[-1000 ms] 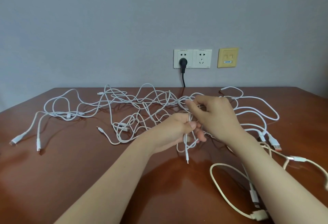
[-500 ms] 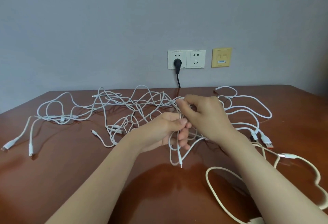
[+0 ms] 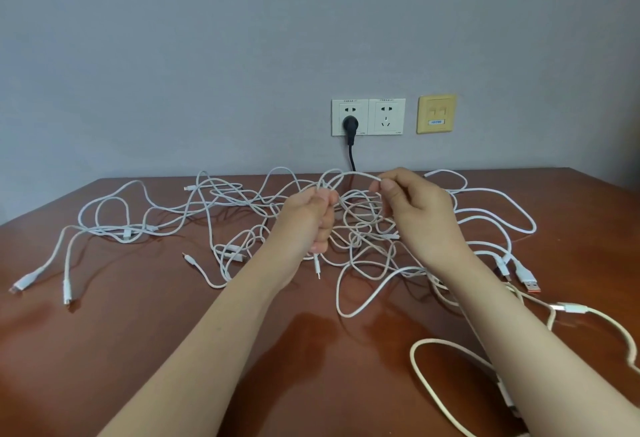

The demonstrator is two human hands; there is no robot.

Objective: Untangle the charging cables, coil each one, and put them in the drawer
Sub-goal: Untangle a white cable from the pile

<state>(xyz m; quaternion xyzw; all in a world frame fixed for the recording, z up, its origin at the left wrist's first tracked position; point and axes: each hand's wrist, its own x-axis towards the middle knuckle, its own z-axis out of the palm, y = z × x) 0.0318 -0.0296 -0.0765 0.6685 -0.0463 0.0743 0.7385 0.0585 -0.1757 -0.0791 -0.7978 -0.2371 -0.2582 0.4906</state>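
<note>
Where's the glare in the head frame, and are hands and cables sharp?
Head view: soft glare patches on the glossy table between the forearms; left hand, right hand and the white cables look sharp, no motion blur; shadows faint, diffuse.

I see the tangle of cables [image 3: 363, 225] all white, one cream cable [image 3: 429, 340] nearest me, and a USB plug [image 3: 533, 287] tipped orange-red. The table [image 3: 138, 350] is glossy reddish-brown, the wall [image 3: 207, 56] plain grey-blue. The sockets [image 3: 368, 117] are white, the mains plug [image 3: 349, 123] black, the plate [image 3: 436, 113] beside them yellow with a small blue label.
</note>
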